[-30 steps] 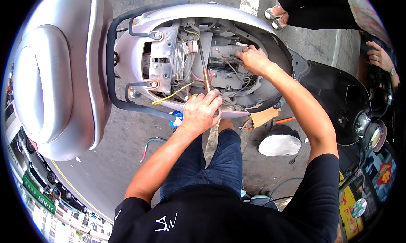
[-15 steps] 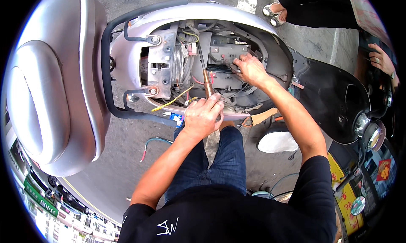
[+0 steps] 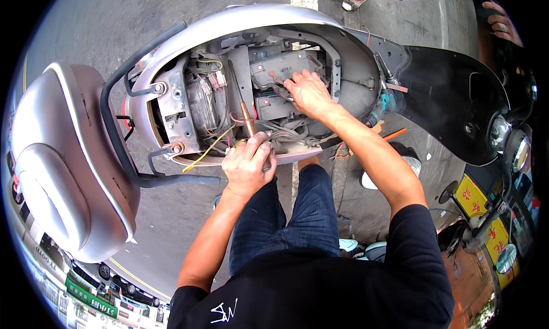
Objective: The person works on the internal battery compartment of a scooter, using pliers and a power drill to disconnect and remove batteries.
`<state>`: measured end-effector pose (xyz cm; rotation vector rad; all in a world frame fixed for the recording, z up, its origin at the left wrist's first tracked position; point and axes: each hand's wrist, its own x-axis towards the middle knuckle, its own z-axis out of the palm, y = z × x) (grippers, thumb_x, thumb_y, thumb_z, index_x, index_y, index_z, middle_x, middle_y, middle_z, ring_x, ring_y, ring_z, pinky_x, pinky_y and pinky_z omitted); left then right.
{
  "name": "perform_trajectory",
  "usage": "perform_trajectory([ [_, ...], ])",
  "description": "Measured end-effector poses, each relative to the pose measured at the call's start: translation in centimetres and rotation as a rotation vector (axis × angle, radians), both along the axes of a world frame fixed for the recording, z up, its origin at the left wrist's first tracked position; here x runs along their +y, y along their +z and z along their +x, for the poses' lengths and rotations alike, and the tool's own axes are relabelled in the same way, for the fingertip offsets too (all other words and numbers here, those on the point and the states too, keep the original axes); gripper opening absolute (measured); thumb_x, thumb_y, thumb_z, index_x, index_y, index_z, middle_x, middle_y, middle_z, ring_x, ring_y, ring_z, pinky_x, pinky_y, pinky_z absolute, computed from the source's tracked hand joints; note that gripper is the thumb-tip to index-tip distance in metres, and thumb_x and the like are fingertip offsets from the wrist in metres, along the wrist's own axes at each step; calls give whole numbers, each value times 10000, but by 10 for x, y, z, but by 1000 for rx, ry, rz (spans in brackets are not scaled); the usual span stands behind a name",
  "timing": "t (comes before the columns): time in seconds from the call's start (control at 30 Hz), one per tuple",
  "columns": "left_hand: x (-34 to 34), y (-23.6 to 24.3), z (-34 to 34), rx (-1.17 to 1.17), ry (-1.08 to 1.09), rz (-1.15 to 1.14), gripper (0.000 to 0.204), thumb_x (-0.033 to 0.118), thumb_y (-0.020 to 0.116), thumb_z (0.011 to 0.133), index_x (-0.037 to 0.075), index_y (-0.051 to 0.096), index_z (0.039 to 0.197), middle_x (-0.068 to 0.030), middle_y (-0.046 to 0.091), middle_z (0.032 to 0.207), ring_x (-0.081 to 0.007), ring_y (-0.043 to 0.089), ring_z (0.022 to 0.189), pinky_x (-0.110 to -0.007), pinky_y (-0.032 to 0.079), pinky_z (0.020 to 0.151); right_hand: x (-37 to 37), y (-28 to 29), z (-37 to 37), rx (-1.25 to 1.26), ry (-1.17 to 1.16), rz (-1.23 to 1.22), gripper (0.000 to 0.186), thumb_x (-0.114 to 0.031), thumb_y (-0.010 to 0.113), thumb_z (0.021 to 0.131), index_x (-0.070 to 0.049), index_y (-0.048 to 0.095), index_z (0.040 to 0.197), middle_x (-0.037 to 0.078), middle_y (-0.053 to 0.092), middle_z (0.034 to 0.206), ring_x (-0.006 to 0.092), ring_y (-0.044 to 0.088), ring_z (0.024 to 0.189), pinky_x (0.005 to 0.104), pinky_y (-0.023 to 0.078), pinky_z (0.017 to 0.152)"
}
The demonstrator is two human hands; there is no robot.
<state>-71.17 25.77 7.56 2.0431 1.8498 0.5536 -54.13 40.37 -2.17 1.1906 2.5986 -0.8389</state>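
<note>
My left hand is closed around the amber-brown handle of a long screwdriver. Its dark shaft slants up into the open under-seat bay of a silver-pink scooter. My right hand reaches over a grey battery with a red terminal spot. Its fingers are curled together beside dark cables, and whatever they hold is hidden. Another grey battery lies nearer me. Left of the screwdriver, wires with a pale connector crowd the bay, and a loose yellow wire hangs over its near edge.
A black rail and a silver top box are at the left. A dark panel lies to the right, near a teal power tool and an orange-handled tool. Another person's hand and feet show at upper right.
My view has shifted, so the scooter sits further left in the picture and more of the teal tool shows. Both hands keep nearly the same places on the scooter.
</note>
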Motion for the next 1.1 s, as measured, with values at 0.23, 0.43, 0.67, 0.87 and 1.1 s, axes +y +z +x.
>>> perform_trajectory([
  [0.23,1,0,2,10,-5,2,206,103,695,629,122,607,814,6,648,934,-180,609,673,-303,454,579,-4,1,1,-55,-25,-20,273,-155,450,897,-20,627,1055,161,590,1121,340,504,1117,480,383,981],
  [0.43,1,1,2,17,1,-4,200,113,705,632,124,612,809,1,652,939,-184,609,650,-302,465,571,0,1,5,16,27,89,250,-84,507,815,-7,640,1011,167,604,1018,337,547,1013,456,432,873],
  [0.67,0,1,0,8,6,12,199,123,707,635,123,609,808,2,652,939,-179,615,668,-297,469,575,18,5,-4,-75,161,20,264,-151,502,849,-38,657,1031,166,618,1084,350,567,1053,484,450,910],
  [0.87,0,0,0,16,15,18,201,130,699,633,126,605,810,12,654,942,-164,625,710,-295,464,578,34,10,-7,-35,147,-209,388,-197,590,770,-83,641,1137,215,657,969,385,641,897,477,503,821],
  [1.1,-3,-2,3,-9,49,16,202,135,701,627,129,599,801,24,651,943,-146,622,683,-290,451,566,45,10,-10,-68,235,-242,358,-290,622,783,-66,637,1062,225,657,844,407,627,844,477,495,794],
])
